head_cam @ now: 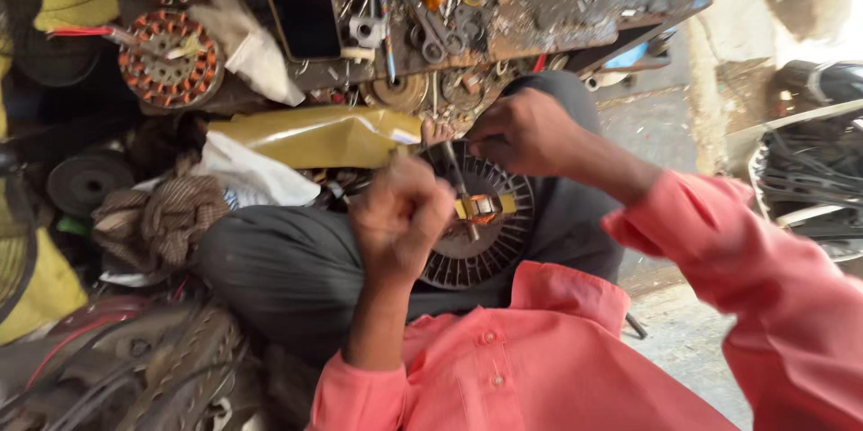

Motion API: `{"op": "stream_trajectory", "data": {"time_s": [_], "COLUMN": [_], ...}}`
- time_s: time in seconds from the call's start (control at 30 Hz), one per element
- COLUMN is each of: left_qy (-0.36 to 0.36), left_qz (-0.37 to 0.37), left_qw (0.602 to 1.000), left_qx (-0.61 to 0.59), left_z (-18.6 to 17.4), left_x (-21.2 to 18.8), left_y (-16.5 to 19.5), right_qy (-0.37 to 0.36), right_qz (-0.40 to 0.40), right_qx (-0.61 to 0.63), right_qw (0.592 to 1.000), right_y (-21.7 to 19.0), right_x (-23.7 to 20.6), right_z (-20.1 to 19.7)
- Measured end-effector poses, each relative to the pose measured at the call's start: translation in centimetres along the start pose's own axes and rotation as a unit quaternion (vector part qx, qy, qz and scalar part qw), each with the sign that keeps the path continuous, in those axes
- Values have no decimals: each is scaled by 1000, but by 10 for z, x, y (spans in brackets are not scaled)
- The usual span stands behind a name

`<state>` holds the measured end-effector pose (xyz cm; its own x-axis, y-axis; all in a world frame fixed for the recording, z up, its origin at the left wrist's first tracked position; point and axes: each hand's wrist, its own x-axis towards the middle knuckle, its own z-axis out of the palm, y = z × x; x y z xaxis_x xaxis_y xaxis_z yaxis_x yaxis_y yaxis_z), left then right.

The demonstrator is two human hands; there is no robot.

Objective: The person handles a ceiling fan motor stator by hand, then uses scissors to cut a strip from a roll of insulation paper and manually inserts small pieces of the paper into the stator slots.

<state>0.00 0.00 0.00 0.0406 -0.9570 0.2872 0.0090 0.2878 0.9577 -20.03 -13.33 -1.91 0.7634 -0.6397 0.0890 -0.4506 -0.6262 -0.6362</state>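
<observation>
Nearest, the left hand is closed in a fist around a thin tool. The right hand pinches something small, too hidden to identify. One slotted motor core rests on the person's lap, under both hands. The tool might slip and nick the copper winding. Farther off, two wound motor cores sit beside the cluttered desk.

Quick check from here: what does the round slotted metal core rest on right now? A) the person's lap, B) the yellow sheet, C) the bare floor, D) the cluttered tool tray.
A: the round slotted core sits on the dark-trousered lap, with the left hand and right hand working over it.
</observation>
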Motion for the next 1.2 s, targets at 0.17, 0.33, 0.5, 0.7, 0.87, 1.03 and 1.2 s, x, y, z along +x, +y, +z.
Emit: {"op": "stream_trajectory", "data": {"time_s": [0.17,0.33,0.5,0.7,0.87,1.03,1.2], "left_qy": [-377,-132,-74,-35,-315,-258,-132], "left_qz": [-131,-57,131,-23,-64,-83,45], "left_qw": [897,989,955,995,933,961,985], "left_qx": [190,-31,256,89,160,59,106], "left_z": [-22,-22,-11,-7,-16,-33,-17], "left_x": [88,27,-18,36,82,56,-13], "left_y": [-26,12,25,-19,-53,-32,16], "right_qy": [-237,-120,-85,33,-100,-187,-52], "right_qz": [40,-152,-64,10,-34,-116,-145], "right_qx": [-203,77,-19,-43,-104,-33,-114], "right_qw": [949,978,994,998,989,975,981], "right_y": [-47,-95,-26,-8,-23,-107,-87], "right_x": [-20,-59,1,-27,-51,-55,-23], "right_z": [-40,-33,1,-37,-36,-24,-33]}}
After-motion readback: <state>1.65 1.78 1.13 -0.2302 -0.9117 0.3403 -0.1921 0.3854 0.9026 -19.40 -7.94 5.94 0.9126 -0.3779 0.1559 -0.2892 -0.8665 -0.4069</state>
